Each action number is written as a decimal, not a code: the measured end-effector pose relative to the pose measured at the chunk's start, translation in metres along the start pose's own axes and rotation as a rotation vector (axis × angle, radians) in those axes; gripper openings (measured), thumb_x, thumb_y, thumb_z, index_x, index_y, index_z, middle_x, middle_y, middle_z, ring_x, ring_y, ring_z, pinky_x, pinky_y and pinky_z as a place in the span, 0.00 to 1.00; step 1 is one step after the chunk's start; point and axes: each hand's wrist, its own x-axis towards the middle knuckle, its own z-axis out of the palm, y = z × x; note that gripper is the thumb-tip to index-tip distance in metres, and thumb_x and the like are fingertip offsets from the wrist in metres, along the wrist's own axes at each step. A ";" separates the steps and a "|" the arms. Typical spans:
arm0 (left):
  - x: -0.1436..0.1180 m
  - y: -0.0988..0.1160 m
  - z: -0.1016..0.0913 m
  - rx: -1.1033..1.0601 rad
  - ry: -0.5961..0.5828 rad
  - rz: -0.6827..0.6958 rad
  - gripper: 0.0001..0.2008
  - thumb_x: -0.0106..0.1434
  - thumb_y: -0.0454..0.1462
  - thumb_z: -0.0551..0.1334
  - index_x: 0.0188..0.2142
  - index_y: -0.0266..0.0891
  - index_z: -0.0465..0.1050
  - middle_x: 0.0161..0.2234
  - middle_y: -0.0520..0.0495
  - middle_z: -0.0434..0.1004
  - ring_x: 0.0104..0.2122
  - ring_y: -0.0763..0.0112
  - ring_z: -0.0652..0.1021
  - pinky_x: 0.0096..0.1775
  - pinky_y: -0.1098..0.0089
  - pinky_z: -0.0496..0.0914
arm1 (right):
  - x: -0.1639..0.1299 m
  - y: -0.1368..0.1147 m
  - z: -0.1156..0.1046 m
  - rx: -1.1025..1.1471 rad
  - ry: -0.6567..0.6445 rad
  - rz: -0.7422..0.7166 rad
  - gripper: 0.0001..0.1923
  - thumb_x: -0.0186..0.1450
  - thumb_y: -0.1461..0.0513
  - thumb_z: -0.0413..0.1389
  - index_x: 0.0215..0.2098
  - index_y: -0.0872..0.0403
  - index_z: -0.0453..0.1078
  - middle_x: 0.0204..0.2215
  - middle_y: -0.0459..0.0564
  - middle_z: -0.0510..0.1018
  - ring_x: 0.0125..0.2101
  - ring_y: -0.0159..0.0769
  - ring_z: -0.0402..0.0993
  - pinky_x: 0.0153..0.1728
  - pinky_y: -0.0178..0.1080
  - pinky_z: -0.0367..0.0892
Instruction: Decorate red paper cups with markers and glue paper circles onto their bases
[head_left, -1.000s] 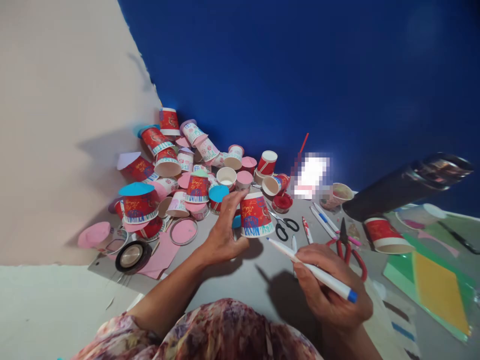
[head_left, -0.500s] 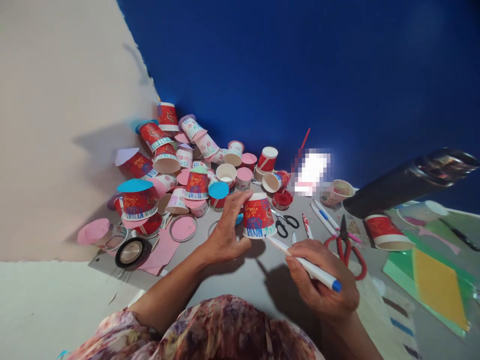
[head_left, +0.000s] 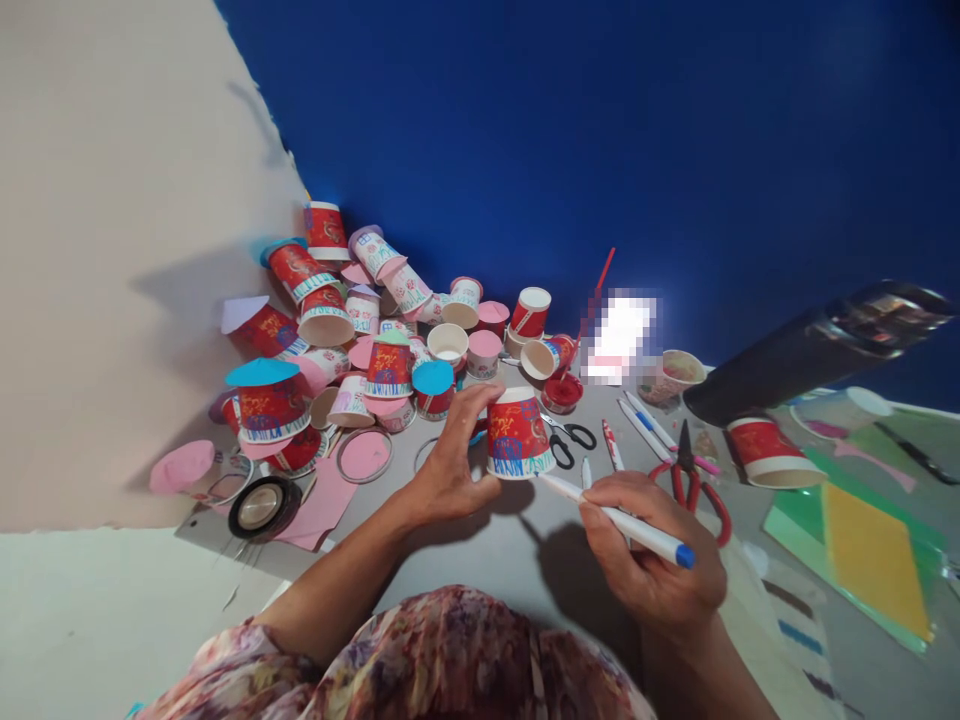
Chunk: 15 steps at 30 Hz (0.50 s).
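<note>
Left hand [head_left: 450, 470] grips an upside-down red paper cup [head_left: 517, 435] on the grey table [head_left: 487, 560], in front of the cup pile [head_left: 360, 330]. Right hand [head_left: 649, 565] pinches a blue-capped marker [head_left: 615, 517], tip at the cup's bottom rim. Step: drawing blue rim marks. Next likely needs turning the cup slightly, tip kept on the band.

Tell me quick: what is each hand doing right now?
Left hand: closed around an upside-down red paper cup.
Right hand: closed on a white marker, tip at the cup's rim.
</note>
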 end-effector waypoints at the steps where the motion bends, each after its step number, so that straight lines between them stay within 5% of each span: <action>1: -0.001 -0.001 0.001 -0.009 -0.003 -0.002 0.52 0.49 0.24 0.63 0.71 0.56 0.53 0.69 0.42 0.56 0.70 0.47 0.61 0.67 0.46 0.66 | 0.000 0.000 0.000 0.002 0.025 0.002 0.10 0.66 0.71 0.60 0.41 0.52 0.72 0.30 0.45 0.79 0.29 0.33 0.77 0.31 0.36 0.73; 7: -0.002 -0.005 0.003 -0.073 -0.011 -0.037 0.51 0.50 0.23 0.64 0.70 0.55 0.54 0.70 0.42 0.54 0.71 0.45 0.60 0.69 0.43 0.62 | -0.004 0.002 -0.003 0.029 -0.032 0.079 0.07 0.68 0.70 0.60 0.39 0.51 0.72 0.29 0.44 0.79 0.28 0.32 0.76 0.29 0.35 0.70; 15: -0.004 -0.011 0.006 -0.206 -0.025 -0.072 0.50 0.48 0.23 0.64 0.69 0.52 0.55 0.71 0.40 0.53 0.72 0.46 0.60 0.70 0.44 0.60 | -0.005 0.004 -0.006 0.031 0.046 0.085 0.09 0.66 0.71 0.60 0.39 0.51 0.72 0.29 0.44 0.78 0.27 0.32 0.75 0.29 0.36 0.70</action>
